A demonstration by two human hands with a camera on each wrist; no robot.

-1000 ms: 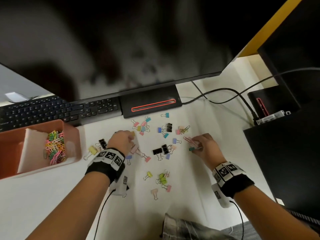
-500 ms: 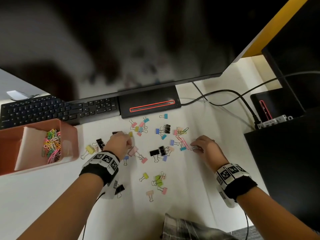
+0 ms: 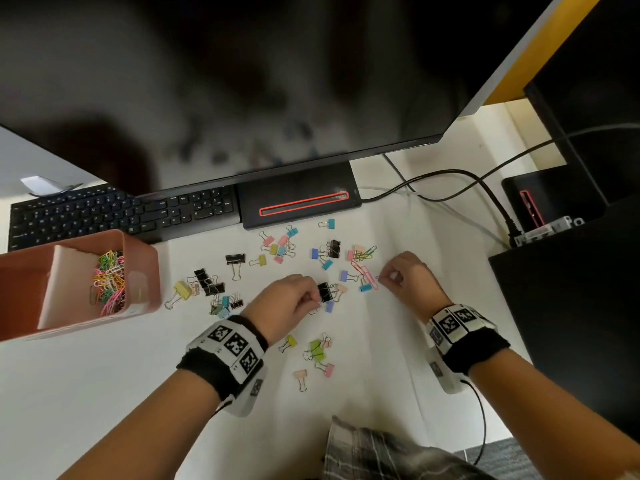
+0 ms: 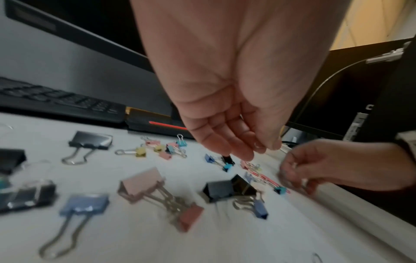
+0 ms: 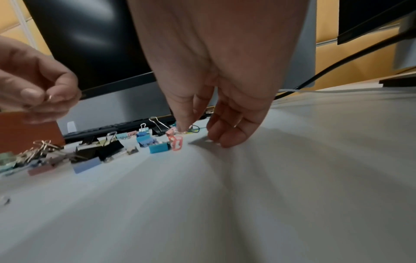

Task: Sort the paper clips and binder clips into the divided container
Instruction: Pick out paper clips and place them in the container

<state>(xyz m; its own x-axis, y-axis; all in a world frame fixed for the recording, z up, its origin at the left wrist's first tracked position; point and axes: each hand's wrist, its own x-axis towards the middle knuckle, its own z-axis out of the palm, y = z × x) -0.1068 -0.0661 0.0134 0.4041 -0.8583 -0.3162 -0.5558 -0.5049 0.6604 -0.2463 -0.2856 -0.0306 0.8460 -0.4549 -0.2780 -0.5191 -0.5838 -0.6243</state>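
Note:
Binder clips in several colours lie scattered on the white table (image 3: 363, 393). My left hand (image 3: 313, 299) hovers beside a black binder clip (image 3: 324, 292) mid-table. Its thumb and fingertips pinch a small wire clip, seen in the left wrist view (image 4: 258, 147) and the right wrist view (image 5: 48, 99). My right hand (image 3: 382, 278) has its curled fingers down on the table next to the pink paper clips (image 3: 367, 277); whether it holds one is unclear. The terracotta divided container (image 3: 138, 271) stands at the left, with coloured paper clips (image 3: 109, 282) in its right compartment.
A black keyboard (image 3: 104, 216) and the monitor base (image 3: 298, 199) line the back, under a big monitor (image 3: 242, 98). Cables (image 3: 467, 178) run at the back right. A black case (image 3: 571, 323) borders the table on the right.
My left hand has moved right, from the clips near the yellow one to the black binder clip in the middle. My right hand has stayed by the pink paper clips.

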